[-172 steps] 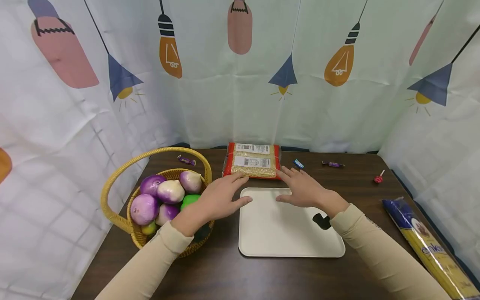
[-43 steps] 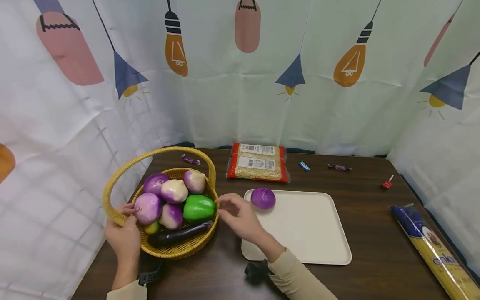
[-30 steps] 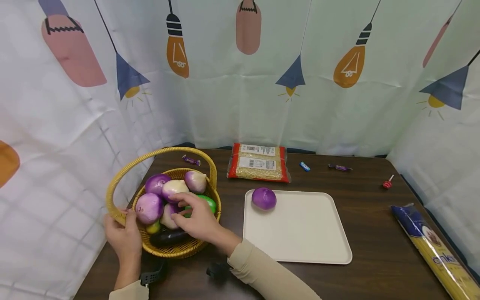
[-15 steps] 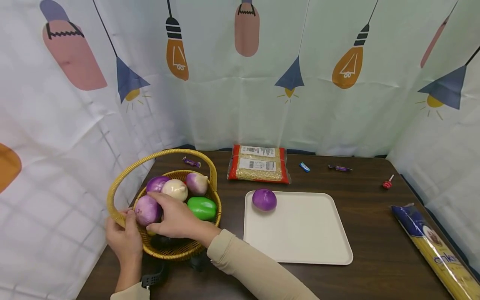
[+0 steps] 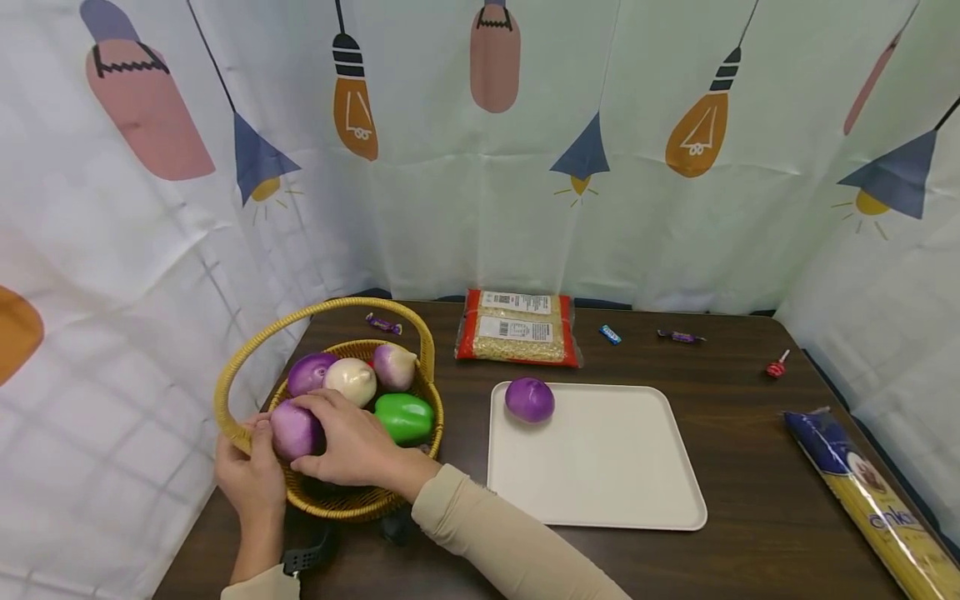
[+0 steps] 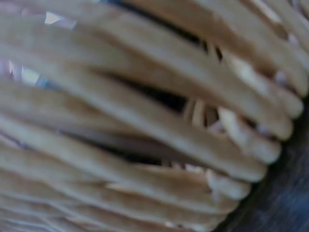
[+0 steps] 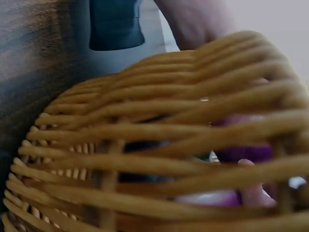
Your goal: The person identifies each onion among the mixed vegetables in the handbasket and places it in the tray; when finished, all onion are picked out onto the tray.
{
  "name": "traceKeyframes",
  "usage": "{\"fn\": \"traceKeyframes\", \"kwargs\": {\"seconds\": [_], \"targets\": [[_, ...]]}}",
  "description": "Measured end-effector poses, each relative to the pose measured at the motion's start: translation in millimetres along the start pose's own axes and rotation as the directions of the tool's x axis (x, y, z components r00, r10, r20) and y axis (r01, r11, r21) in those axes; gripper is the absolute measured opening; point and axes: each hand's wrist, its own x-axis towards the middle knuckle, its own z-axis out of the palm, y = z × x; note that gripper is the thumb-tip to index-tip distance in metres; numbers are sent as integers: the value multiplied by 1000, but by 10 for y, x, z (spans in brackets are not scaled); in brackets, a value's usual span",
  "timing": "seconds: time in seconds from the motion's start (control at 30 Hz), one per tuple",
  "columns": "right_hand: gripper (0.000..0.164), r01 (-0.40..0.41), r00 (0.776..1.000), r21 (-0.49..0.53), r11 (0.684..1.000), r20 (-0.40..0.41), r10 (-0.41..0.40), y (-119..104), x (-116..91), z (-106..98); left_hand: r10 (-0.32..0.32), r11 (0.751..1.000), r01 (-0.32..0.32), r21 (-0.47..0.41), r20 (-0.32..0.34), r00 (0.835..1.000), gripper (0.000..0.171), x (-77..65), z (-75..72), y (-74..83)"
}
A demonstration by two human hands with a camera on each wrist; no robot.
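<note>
In the head view my left hand (image 5: 251,467) holds the left side of the wicker basket (image 5: 435,425) where its handle (image 5: 322,308) joins. My right hand (image 5: 348,437) reaches into the basket, its thumb and fingers round a light purple onion (image 5: 288,429). A darker purple onion (image 5: 309,373), a white one (image 5: 351,381), a purple-and-white one (image 5: 395,367) and a green bell pepper (image 5: 405,418) lie around it. My right hand and forearm hide most of the eggplant. Through the weave (image 7: 159,164) in the right wrist view, purple skin and fingertips show. Weave (image 6: 145,96) fills the left wrist view.
A cream tray (image 5: 600,467) right of the basket bears one purple onion (image 5: 529,400). Behind it lies a red-edged grain bag (image 5: 517,327). Wrapped candies (image 5: 680,337) and a lollipop (image 5: 776,365) lie along the back. A spaghetti pack (image 5: 870,492) is at the right.
A purple onion has come to lie on the tray. My left hand has taken hold of the basket. My right hand has moved left into the basket, onto the light purple onion.
</note>
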Motion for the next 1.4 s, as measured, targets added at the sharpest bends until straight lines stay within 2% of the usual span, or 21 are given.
{"fn": "traceKeyframes", "kwargs": {"seconds": [0.1,0.3,0.4,0.5,0.67,0.83,1.0,1.1,1.23,1.33,1.4], "targets": [[78,0,1000,-11,1000,14,0,10,-4,31,-10,1000,10,-5,0,1000,19,-10,6,23],[81,33,999,-59,998,38,-31,42,-8,75,-28,997,28,-72,-3,1000,12,-91,19,274],[80,42,999,-56,998,34,-40,62,-21,94,-21,993,20,-112,-4,1000,10,-110,26,334],[81,28,999,2,1000,14,-28,85,-74,90,7,992,-7,-128,0,1000,11,-105,33,283],[83,0,1000,203,979,-26,5,167,-287,-43,36,993,-38,-115,-16,999,10,-53,58,94],[80,21,994,381,925,-104,21,348,-575,-255,48,993,-51,-107,-26,999,12,-10,74,13],[77,84,977,536,840,-208,35,650,-849,-445,36,994,-36,-104,-7,999,14,-22,53,85],[79,72,967,618,783,-236,98,849,-1005,-580,28,993,-27,-113,8,1000,15,-55,41,210],[85,16,951,718,695,-226,212,1106,-1202,-820,15,992,-13,-126,11,1000,15,-85,34,334],[83,-4,940,758,652,-220,261,1319,-1354,-1004,7,992,-6,-128,8,1000,14,-93,29,349],[77,-11,933,765,644,-225,283,1461,-1463,-1122,4,992,-3,-124,8,1000,14,-97,24,343]]}}
